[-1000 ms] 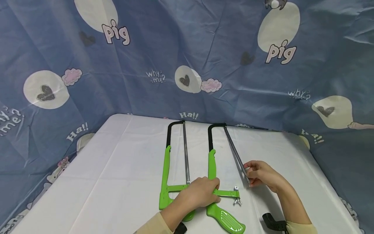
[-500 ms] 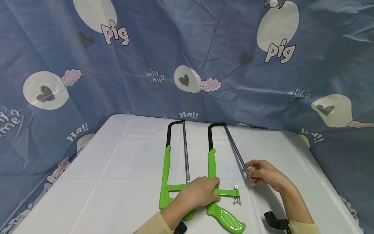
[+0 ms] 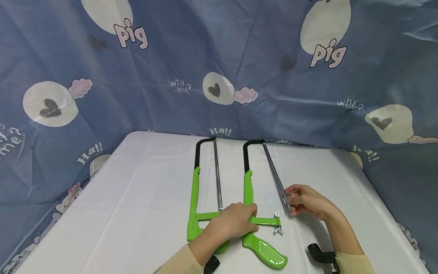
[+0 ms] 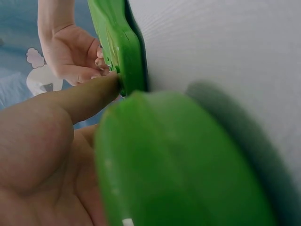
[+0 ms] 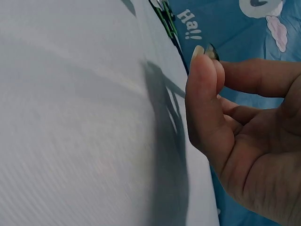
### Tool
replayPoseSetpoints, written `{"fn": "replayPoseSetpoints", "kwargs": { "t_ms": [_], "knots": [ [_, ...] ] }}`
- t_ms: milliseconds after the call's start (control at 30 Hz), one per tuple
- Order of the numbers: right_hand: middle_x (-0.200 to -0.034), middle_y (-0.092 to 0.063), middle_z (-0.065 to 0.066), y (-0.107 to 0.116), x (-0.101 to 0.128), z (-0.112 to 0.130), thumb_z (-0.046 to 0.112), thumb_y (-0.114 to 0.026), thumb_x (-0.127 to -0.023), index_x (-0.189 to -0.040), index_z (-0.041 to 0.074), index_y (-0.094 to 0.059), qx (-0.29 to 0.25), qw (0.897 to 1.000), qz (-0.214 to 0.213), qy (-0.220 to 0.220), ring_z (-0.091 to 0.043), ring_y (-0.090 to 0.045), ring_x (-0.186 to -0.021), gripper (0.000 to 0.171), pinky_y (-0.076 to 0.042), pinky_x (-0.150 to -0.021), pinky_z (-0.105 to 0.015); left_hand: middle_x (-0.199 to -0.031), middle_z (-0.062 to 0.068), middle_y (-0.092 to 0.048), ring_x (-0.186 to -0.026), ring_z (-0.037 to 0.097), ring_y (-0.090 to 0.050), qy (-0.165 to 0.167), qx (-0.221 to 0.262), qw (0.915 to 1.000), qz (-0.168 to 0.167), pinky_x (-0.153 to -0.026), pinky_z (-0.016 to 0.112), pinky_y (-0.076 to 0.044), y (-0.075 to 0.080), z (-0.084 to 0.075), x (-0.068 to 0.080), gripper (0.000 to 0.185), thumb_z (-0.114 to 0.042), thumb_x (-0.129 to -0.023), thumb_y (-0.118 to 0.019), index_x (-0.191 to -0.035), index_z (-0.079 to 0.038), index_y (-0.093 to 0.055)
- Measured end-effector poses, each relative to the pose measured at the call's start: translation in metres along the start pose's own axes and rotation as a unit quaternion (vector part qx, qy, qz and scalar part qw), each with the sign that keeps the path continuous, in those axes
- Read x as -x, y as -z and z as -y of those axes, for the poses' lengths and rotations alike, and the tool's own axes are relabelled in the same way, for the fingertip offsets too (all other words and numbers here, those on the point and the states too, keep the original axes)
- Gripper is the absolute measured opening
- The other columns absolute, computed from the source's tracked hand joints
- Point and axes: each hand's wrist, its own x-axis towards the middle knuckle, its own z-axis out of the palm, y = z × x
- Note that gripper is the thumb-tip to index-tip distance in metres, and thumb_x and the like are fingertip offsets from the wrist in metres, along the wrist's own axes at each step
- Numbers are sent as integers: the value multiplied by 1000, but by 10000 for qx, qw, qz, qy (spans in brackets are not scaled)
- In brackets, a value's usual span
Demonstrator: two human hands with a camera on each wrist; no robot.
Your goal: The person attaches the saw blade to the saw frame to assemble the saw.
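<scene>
In the head view, a hacksaw (image 3: 248,188) with a green body and black front bow lies on the white cloth. My left hand (image 3: 232,222) grips its green frame just above the ridged handle (image 3: 268,254). The grey hacksaw blade (image 3: 275,175) meets the bow at its far end and slants out to the right. My right hand (image 3: 309,201) pinches its near end between thumb and fingers, apart from the green crossbar (image 3: 266,221) with its wing nut (image 3: 278,230). The right wrist view shows the blade's tip (image 5: 212,51) between thumb and forefinger.
A second green hacksaw (image 3: 194,198) lies parallel on the left, its blade (image 3: 218,175) straight along the frame. My left forearm crosses its handle. White cloth (image 3: 143,213) covers the table, and a blue printed curtain (image 3: 219,45) hangs behind.
My right hand swings the blade's near end slightly outward, then a little back toward the frame. The left hand keeps its grip. The head view has tilted slightly.
</scene>
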Motion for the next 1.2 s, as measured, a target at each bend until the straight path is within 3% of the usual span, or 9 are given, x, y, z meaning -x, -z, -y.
{"fn": "replayPoseSetpoints", "kwargs": {
  "t_ms": [233,467,1200],
  "knots": [
    [-83,-59,-3,-6,-7,4,0,-57,-92,-132,-14,-29,-82,9996,259,54,-16,-61,-73,51,-58,-71,-33,-69,-6,-55,-58,10,-49,3,54,10000,50,-53,25,-39,1,2,-4,27,-37,-89,-73,-101,-18,-59],
    [-81,-61,-4,-16,-14,6,-4,-61,-83,-131,-12,-33,242,9996,160,-25,-18,-61,-72,55,-57,-71,-35,-70,-5,-56,-60,10,-50,19,42,9999,102,-54,25,-40,1,3,-8,26,-37,-89,-73,-102,-18,-59],
    [-76,-58,-4,-23,-18,7,-2,-66,-82,-123,-9,-38,702,9975,-49,-112,-17,-56,-66,50,-53,-63,-32,-70,-5,-57,-58,10,-52,-28,99,9998,171,-52,25,-40,1,5,-14,26,-37,-90,-72,-102,-18,-60]
  ]
}}
